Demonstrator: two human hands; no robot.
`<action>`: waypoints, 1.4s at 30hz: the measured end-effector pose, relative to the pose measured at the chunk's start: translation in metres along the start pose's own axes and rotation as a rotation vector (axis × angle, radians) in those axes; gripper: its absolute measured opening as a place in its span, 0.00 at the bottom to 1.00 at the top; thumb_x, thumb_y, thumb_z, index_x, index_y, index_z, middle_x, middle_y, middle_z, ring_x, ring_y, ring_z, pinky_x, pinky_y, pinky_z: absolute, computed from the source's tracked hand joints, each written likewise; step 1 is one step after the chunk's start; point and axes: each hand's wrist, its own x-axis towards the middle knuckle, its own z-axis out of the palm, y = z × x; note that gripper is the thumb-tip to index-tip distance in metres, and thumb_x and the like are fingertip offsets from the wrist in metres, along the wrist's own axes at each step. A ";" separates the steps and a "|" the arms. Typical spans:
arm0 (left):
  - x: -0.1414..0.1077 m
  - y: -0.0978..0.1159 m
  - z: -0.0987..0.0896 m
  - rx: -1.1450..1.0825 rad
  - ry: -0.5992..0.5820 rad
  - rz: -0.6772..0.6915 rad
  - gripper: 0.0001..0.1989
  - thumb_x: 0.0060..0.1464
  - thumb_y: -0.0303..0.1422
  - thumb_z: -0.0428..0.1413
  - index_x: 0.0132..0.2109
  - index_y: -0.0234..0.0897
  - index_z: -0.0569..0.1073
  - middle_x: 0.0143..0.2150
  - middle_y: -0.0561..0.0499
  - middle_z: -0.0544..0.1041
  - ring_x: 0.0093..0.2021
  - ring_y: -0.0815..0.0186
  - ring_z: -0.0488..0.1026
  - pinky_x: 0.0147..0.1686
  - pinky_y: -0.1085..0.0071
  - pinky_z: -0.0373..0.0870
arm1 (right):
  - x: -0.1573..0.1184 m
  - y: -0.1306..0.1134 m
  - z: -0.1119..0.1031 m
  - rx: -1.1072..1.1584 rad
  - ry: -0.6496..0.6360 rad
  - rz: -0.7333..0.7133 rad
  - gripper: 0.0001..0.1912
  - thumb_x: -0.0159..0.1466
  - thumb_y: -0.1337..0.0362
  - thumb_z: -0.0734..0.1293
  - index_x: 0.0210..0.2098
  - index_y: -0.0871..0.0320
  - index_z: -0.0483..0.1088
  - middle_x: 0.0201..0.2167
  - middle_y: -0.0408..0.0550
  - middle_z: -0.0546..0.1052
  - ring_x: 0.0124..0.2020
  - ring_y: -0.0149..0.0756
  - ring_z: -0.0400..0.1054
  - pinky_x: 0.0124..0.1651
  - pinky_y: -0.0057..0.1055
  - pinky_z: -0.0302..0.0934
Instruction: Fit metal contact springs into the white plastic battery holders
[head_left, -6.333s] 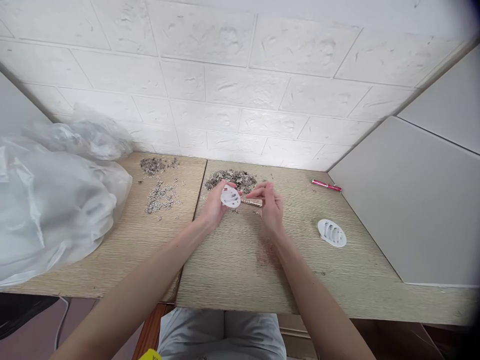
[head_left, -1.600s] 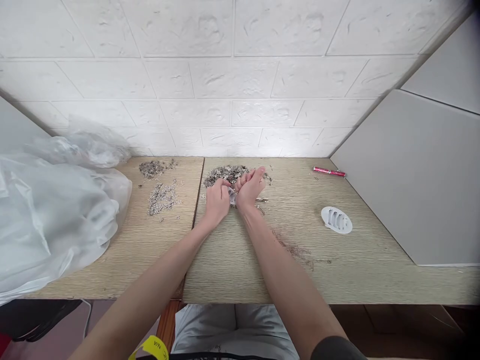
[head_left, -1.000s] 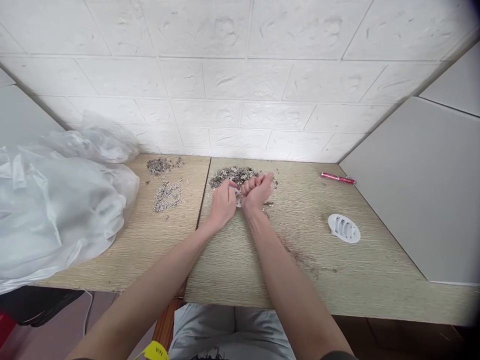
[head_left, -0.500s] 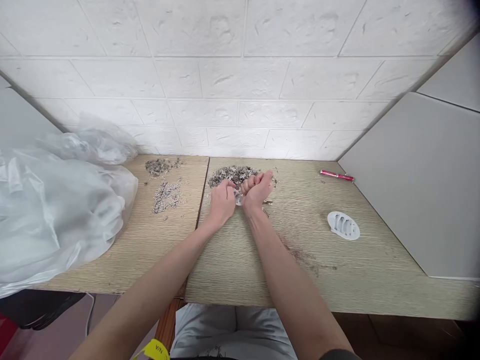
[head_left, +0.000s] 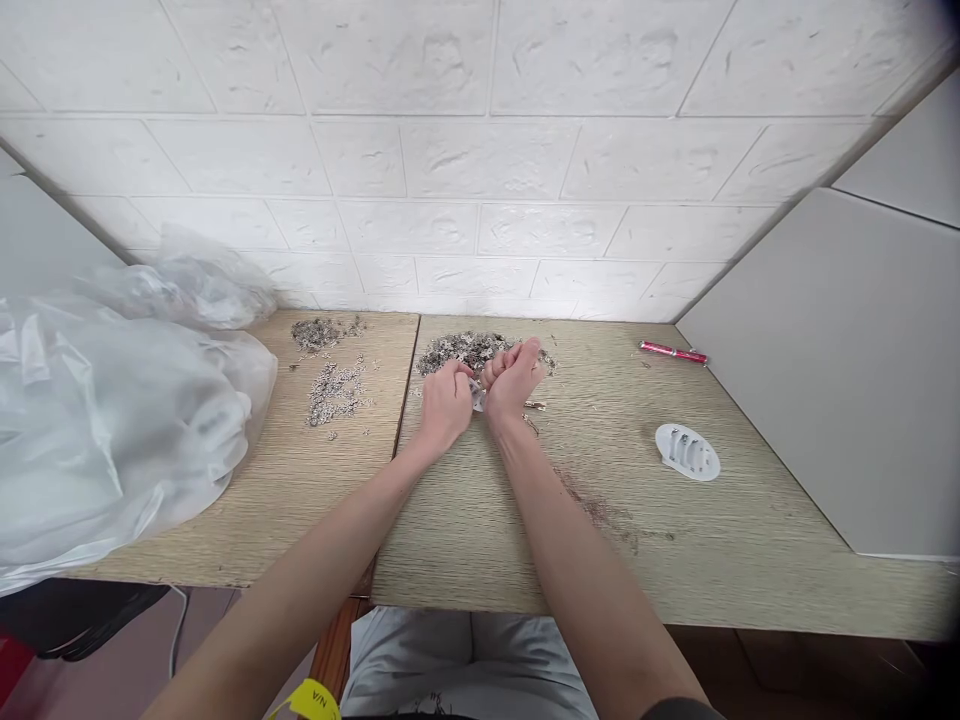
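My left hand is closed on the edge of a small white plastic card, which shows only in part between my hands. Beside it, my right hand is curled with its fingertips at the card; whatever those fingers pinch is hidden. Just behind both hands lies a pile of small metal pieces. A thin brass-coloured piece rests on the table by my right wrist.
Small silvery parts and a darker heap lie on the left table. Big plastic bags fill the far left. To the right are a white oval card with slots and a red pen. A white brick wall closes the back.
My right hand has tilted very slightly to the left at the card. Otherwise things stay where they were.
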 end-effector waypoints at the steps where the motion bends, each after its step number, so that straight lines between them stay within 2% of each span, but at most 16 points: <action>1: 0.000 0.000 0.000 0.001 0.001 -0.002 0.14 0.54 0.26 0.40 0.29 0.36 0.69 0.27 0.48 0.73 0.29 0.63 0.69 0.32 0.68 0.60 | 0.000 0.001 0.000 -0.015 -0.010 -0.007 0.26 0.67 0.48 0.55 0.19 0.55 0.43 0.11 0.32 0.46 0.11 0.21 0.37 0.12 0.22 0.36; 10: -0.001 0.002 0.000 0.002 -0.010 -0.012 0.14 0.54 0.26 0.40 0.31 0.36 0.70 0.30 0.47 0.75 0.31 0.62 0.70 0.34 0.67 0.62 | 0.000 0.004 0.000 -0.122 -0.073 -0.010 0.29 0.64 0.41 0.57 0.18 0.55 0.46 0.10 0.32 0.48 0.10 0.21 0.40 0.12 0.23 0.37; 14: -0.001 0.000 0.000 -0.027 -0.023 -0.007 0.15 0.55 0.27 0.39 0.32 0.35 0.70 0.32 0.46 0.76 0.33 0.62 0.71 0.35 0.68 0.63 | -0.003 0.007 -0.002 -0.119 -0.094 -0.032 0.29 0.63 0.42 0.58 0.18 0.55 0.47 0.11 0.33 0.49 0.10 0.22 0.42 0.12 0.23 0.39; 19: -0.002 -0.002 0.001 -0.009 -0.015 0.014 0.14 0.54 0.27 0.40 0.32 0.35 0.70 0.29 0.47 0.74 0.30 0.62 0.68 0.32 0.68 0.60 | 0.000 0.001 -0.003 0.033 -0.071 0.116 0.27 0.66 0.49 0.57 0.18 0.56 0.44 0.10 0.32 0.46 0.11 0.22 0.35 0.12 0.22 0.35; 22: -0.003 -0.002 0.000 0.002 -0.020 0.002 0.14 0.54 0.27 0.40 0.33 0.35 0.71 0.28 0.48 0.74 0.29 0.63 0.67 0.30 0.68 0.58 | 0.001 -0.004 -0.004 0.094 -0.094 0.141 0.27 0.66 0.52 0.57 0.17 0.56 0.44 0.10 0.32 0.45 0.11 0.22 0.34 0.12 0.22 0.33; 30: -0.003 -0.001 -0.003 -0.047 -0.043 -0.030 0.14 0.53 0.27 0.41 0.32 0.36 0.71 0.27 0.50 0.72 0.29 0.64 0.66 0.30 0.69 0.58 | -0.001 -0.011 -0.003 0.054 -0.096 0.101 0.29 0.64 0.48 0.60 0.17 0.57 0.43 0.10 0.33 0.45 0.13 0.22 0.34 0.14 0.22 0.33; 33: -0.002 0.001 -0.006 -0.124 -0.073 -0.057 0.13 0.54 0.28 0.41 0.33 0.36 0.71 0.26 0.51 0.71 0.28 0.64 0.66 0.29 0.69 0.58 | -0.003 -0.019 -0.002 0.026 -0.102 0.080 0.31 0.63 0.43 0.59 0.17 0.57 0.43 0.11 0.33 0.44 0.13 0.22 0.34 0.15 0.23 0.35; 36: -0.003 0.004 -0.010 -0.241 -0.054 -0.087 0.13 0.55 0.28 0.41 0.37 0.35 0.71 0.29 0.50 0.71 0.29 0.65 0.66 0.29 0.70 0.60 | -0.005 -0.032 0.000 -0.021 -0.136 0.042 0.31 0.65 0.41 0.55 0.17 0.57 0.44 0.12 0.34 0.43 0.13 0.23 0.35 0.15 0.23 0.36; 39: -0.004 0.011 -0.016 -0.327 -0.010 -0.048 0.13 0.57 0.28 0.42 0.43 0.36 0.69 0.33 0.50 0.72 0.31 0.66 0.67 0.31 0.71 0.62 | -0.005 -0.049 0.002 -0.042 -0.215 0.006 0.31 0.66 0.42 0.54 0.17 0.57 0.47 0.12 0.34 0.43 0.14 0.23 0.36 0.16 0.23 0.37; 42: -0.006 0.016 -0.023 -0.383 0.009 -0.005 0.14 0.58 0.30 0.44 0.49 0.36 0.65 0.37 0.49 0.72 0.33 0.67 0.68 0.32 0.72 0.64 | -0.004 -0.061 -0.002 -0.063 -0.319 -0.045 0.29 0.64 0.43 0.59 0.17 0.57 0.52 0.13 0.34 0.46 0.14 0.23 0.38 0.16 0.23 0.37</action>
